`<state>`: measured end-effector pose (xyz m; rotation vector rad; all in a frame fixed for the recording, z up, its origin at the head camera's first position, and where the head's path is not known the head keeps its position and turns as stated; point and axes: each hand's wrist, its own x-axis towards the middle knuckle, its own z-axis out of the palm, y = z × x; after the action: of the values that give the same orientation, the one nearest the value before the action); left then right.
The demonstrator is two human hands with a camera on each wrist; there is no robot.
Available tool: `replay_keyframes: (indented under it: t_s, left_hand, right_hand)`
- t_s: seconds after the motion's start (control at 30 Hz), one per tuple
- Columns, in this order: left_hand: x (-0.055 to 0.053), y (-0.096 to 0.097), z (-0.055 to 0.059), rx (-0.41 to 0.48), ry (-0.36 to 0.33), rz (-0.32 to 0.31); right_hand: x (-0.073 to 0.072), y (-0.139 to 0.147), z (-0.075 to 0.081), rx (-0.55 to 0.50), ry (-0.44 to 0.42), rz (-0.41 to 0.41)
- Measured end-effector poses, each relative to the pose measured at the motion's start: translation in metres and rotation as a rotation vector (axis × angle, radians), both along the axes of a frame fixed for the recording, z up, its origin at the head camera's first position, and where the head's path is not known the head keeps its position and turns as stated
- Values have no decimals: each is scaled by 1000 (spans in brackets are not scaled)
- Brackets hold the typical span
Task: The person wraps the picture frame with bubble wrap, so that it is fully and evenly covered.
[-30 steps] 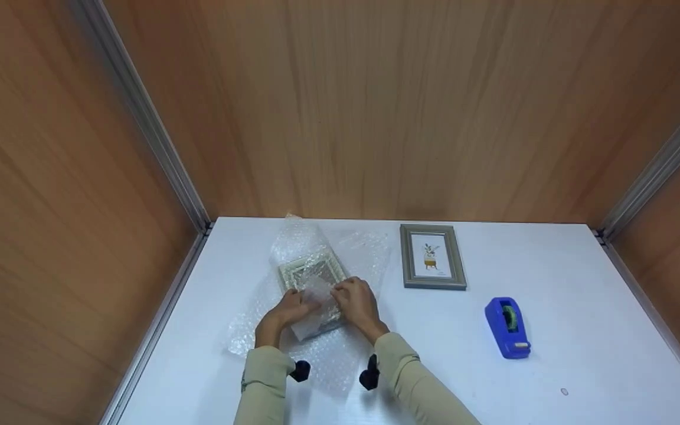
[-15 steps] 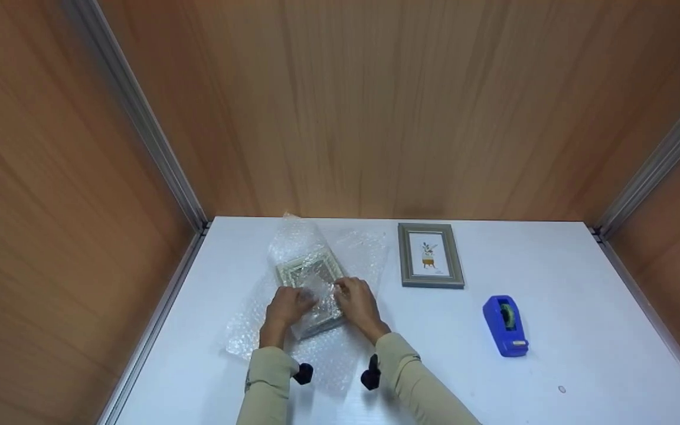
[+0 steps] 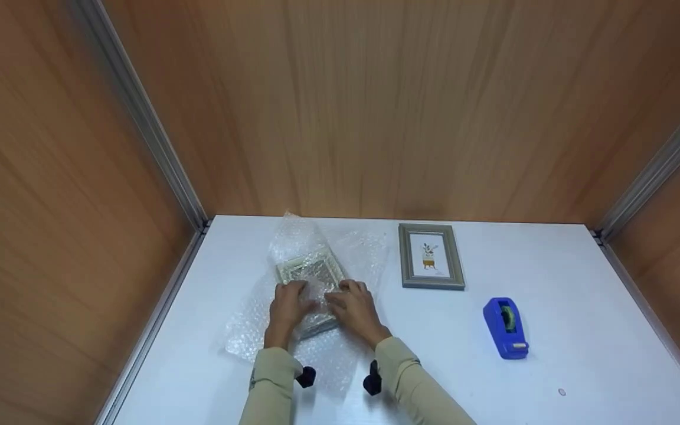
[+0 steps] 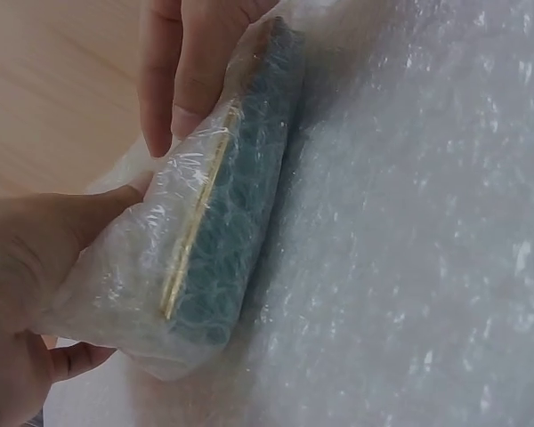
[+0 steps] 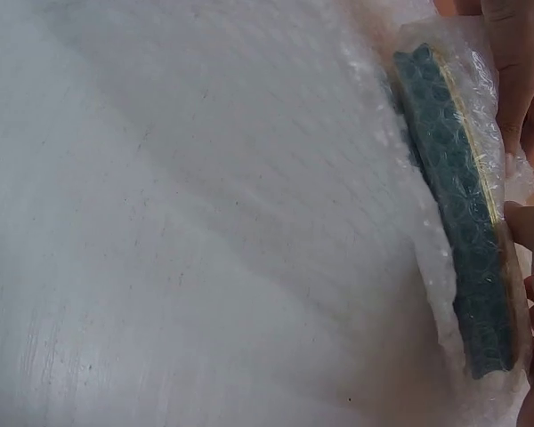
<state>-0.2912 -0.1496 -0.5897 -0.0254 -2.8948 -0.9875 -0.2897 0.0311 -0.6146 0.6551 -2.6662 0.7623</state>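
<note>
A picture frame (image 3: 337,268) with a pale ornate border lies on a spread sheet of bubble wrap (image 3: 251,324), part of which is folded over it. Its blue-green side (image 4: 218,267) and thin gold edge show through the wrap in the left wrist view. My left hand (image 3: 285,308) holds the wrap at the frame's left side, thumb laid inward over the top. From the right, my right hand (image 3: 356,310) holds the wrap against the frame, its thumb (image 5: 525,222) on the covered face. Both thumbs point towards each other above the frame.
On the white table (image 3: 434,348), a grey-green framed picture (image 3: 431,257) lies to the right, at the back. Nearer, a blue tape dispenser (image 3: 505,327) stands with its tape roll. A small clear bit (image 3: 562,392) lies in front of it. Wooden panels (image 3: 375,106) enclose the table.
The left hand has moved slightly forward and turned along the frame's left side. The right hand's fingers have spread onto the right side. The raised wrap flap now lies lower over the frame.
</note>
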Motion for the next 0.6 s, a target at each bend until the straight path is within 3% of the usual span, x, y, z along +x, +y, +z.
replay_keyframes:
  t_s: [0.13, 0.3, 0.4, 0.6]
  left_hand:
    - [-4, 2, -1, -16, 35, -17]
    - [-9, 2, -1, -136, 82, -53]
    - [-11, 2, 1, -184, 64, -60]
    - [-16, 0, 5, -164, 8, -77]
  right_hand:
    - [0, 0, 0, 49, 21, 0]
    - [-1, 0, 0, 53, 16, -8]
    - [-2, -1, -2, 68, 8, -11]
    - [-2, -3, -2, 105, 24, -16]
